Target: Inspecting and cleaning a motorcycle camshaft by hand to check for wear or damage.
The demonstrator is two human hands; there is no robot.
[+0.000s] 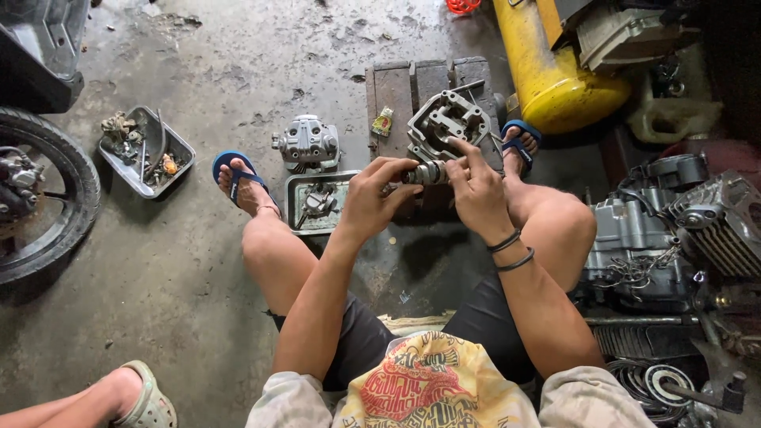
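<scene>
Camshaft [426,172], short, grey and ridged, sits level between both hands, above a wooden block [396,99] on the concrete floor. The left hand [371,200] grips its left end, thumb and fingers wrapped round the metal. The right hand [474,190] pinches the right end, forefinger stretched over the top. Two dark bands circle the right wrist.

Taking the block as the mark: a cylinder head [448,120] lies on its far right part, just beyond the camshaft and nearly touching the right fingertips. A small green packet [383,121] rests on the block's left part. A finned cover [307,141] stands just left of the block. A metal tray [301,214] with a small part lies at its near left corner, just under the left hand. A second tray [182,150] of oddments lies well left, near a tyre [67,214]. A yellow tank [547,71] lies to the right, and an engine [658,230] near right beside the person's knee. Another person's foot [139,400] shows at the lower left.
</scene>
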